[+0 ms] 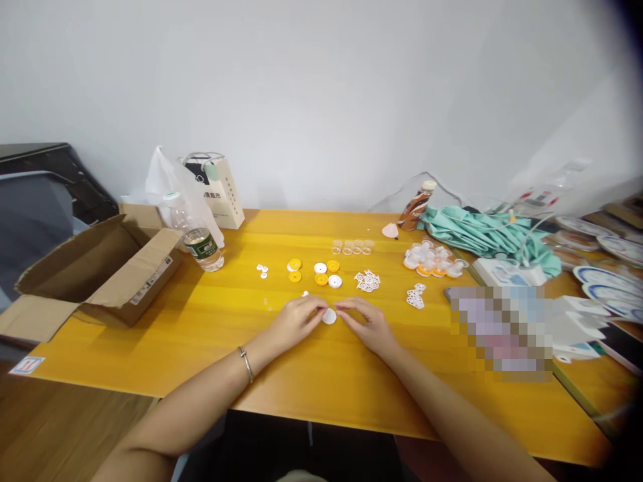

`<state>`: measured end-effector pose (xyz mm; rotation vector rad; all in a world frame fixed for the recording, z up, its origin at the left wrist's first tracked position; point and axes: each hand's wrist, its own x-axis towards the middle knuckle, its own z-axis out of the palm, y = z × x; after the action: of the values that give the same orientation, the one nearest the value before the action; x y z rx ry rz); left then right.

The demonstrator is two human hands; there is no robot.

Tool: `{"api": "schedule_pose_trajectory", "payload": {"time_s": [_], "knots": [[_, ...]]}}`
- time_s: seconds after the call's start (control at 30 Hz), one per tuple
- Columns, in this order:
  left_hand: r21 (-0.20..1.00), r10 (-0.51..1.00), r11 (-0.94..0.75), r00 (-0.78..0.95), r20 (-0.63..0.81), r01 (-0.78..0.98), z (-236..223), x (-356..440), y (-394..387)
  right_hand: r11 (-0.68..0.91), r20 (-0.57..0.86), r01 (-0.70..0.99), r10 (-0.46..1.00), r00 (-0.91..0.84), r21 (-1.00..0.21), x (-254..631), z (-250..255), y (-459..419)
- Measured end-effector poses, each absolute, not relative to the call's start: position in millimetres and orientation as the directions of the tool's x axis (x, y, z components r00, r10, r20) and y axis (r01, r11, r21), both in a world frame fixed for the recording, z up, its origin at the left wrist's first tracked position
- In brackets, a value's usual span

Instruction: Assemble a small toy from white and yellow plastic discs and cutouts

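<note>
My left hand [301, 318] and my right hand [369, 326] meet over the middle of the table. Between their fingertips is a small white disc [329, 316], pinched at its left and right edges. Just beyond are yellow discs [295, 276] and white discs [335, 282] in small groups, some stacked. A tiny white piece [305, 294] lies by my left fingers, and small white parts [262, 271] sit farther left. White openwork pieces [367, 281] form a pile beyond my right hand, with a few more openwork pieces [415, 296] to its right. Clear rings [353, 248] stand in a row behind.
An open cardboard box [135, 268] and a water bottle [203, 249] stand left, a paper bag [226, 191] behind. On the right are assembled clear-and-orange pieces [435, 260], a brown bottle [416, 206], green fabric [482, 234] and stacked plates [610, 284].
</note>
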<state>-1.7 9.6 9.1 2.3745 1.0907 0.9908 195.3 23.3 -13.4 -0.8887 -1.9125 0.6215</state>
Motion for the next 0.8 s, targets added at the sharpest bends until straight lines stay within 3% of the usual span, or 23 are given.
{"api": "schedule_pose_trajectory", "payload": {"time_s": [0.3, 0.57, 0.8], "knots": [[0.678, 0.814, -0.574, 0.408, 0.414, 0.458, -1, 7, 11, 0.607, 0.487, 0.302, 0.783, -0.388, -0.735, 192, -16, 22], [0.469, 0.811, -0.583, 0.505, 0.295, 0.663, 1, 1, 16, 0.589, 0.45, 0.415, 0.804, -0.388, -0.694, 199, -24, 33], [0.48, 0.816, -0.572, 0.523, 0.246, 0.666, -6, 2, 21, 0.702, 0.477, 0.41, 0.704, -0.526, -0.583, 199, -21, 35]]}}
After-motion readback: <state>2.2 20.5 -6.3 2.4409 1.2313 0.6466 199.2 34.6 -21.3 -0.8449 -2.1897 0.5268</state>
